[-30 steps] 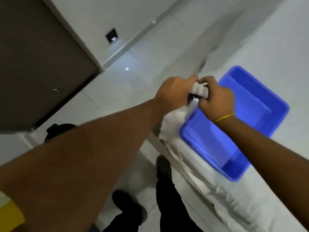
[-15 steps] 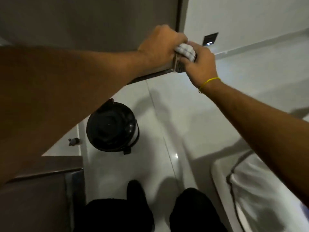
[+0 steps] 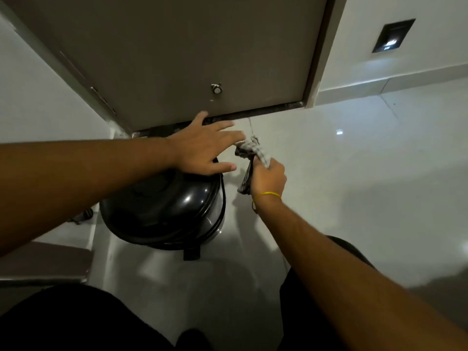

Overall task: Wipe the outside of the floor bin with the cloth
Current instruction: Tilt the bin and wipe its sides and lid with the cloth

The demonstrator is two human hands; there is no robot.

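My left hand [image 3: 202, 148] is spread wide, fingers over the black bin [image 3: 164, 211]. My right hand [image 3: 268, 177] grips the cloth [image 3: 249, 154], just beside the left fingertips

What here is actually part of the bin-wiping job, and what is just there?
Part of the job:
- bin, black, on the floor
- cloth, held in the right hand
- left hand, open above the bin lid

Just there:
- door
- doorstop
- wall light
- yellow wristband
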